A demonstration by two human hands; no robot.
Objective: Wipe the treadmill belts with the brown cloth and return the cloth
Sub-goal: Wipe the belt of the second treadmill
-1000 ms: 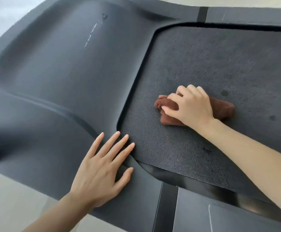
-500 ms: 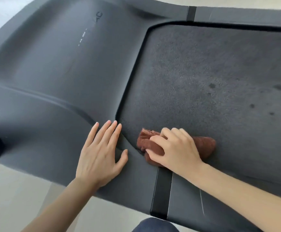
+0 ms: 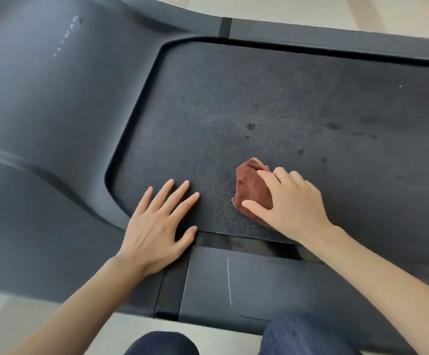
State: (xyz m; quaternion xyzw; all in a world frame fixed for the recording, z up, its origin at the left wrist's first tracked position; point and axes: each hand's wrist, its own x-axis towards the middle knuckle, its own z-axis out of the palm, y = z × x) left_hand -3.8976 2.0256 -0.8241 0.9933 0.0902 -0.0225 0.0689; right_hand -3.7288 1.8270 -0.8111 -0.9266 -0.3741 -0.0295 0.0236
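both hands sit further onto the belt [image 3: 259, 98] now; right hand [image 3: 292, 203] clamps the brown cloth [image 3: 250, 183], left hand [image 3: 157, 221] flat, fingers apart beside it. bunched cloth may skip spots [image 3: 250, 126] beyond.

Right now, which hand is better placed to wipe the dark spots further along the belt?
The right hand. It grips the brown cloth on the belt, and the dark spots lie just beyond it. The left hand rests flat, holding nothing.
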